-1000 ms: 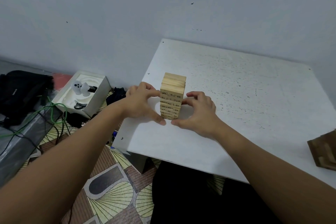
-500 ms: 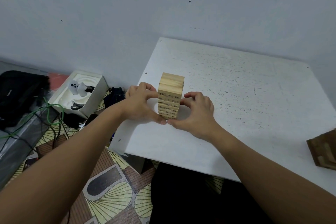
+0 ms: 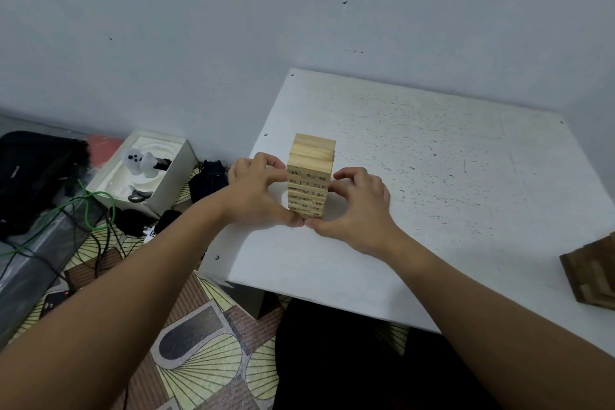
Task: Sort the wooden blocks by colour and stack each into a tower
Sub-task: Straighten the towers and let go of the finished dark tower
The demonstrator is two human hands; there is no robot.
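Upright, pale numbered-block tower point(image 3: 310, 176), top layers slightly askew.

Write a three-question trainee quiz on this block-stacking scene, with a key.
1. True or false: both hands touch the pale tower.
2. Where is the dark wooden tower? A) right table edge B) on the floor C) in the white box
3. What is printed on the pale blocks' faces?

Key:
1. True: left hand and right hand cup its sides, thumbs at the base.
2. A, on the white table.
3. Numbers.
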